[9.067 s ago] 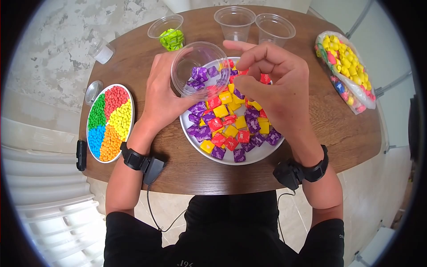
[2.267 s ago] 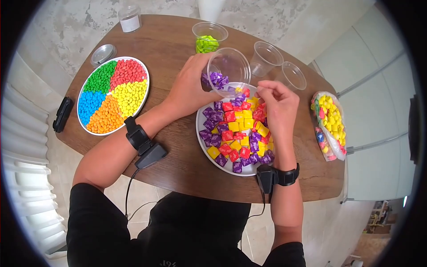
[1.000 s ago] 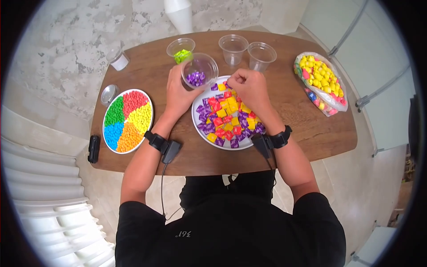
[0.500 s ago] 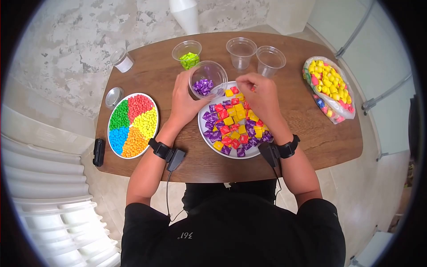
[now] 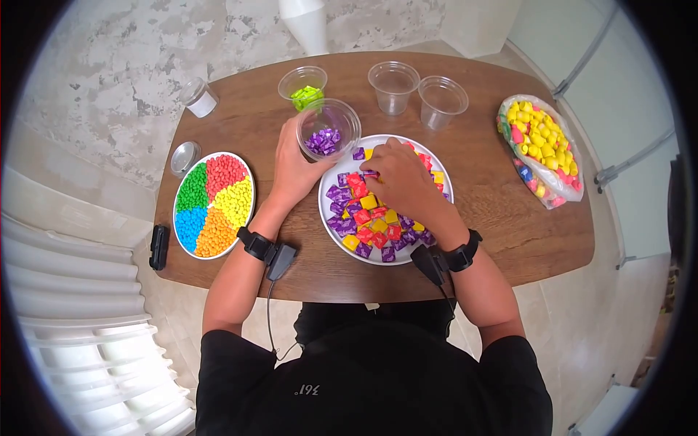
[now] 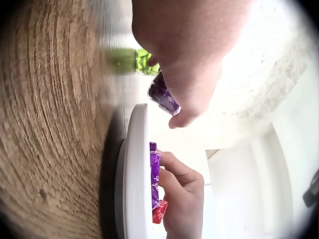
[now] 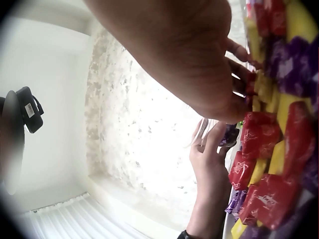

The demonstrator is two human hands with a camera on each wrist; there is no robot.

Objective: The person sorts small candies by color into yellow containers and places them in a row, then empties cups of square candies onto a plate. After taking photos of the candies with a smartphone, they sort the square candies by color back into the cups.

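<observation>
In the head view the left hand (image 5: 293, 167) grips a clear cup (image 5: 345, 115) holding purple wrapped pieces (image 5: 323, 142), tilted over the far left of the round white plate (image 5: 446, 190). Red, yellow and purple wrapped candies (image 5: 362, 216) cover that plate. The right hand (image 5: 407, 182) reaches down among them, fingers bent onto the far part of the pile. In the right wrist view its fingertips touch the candies; whether they pinch one cannot be told. The left wrist view shows the left hand (image 6: 192, 79) around the cup, beyond the plate's edge (image 6: 137, 174).
Behind stand a cup of green pieces (image 5: 306, 97) and two clear cups (image 5: 393, 91), (image 5: 440, 105). At left are a plate of sorted coloured candies (image 5: 214, 206), a lid (image 5: 186, 158), a jar (image 5: 200, 99) and a black object (image 5: 159, 247). A candy bag (image 5: 542, 149) lies at right.
The right hand has come down from above the plate's far side onto the candies. The left hand still holds the cup, now slightly further left. Earlier, fewer purple pieces were in the cup.
</observation>
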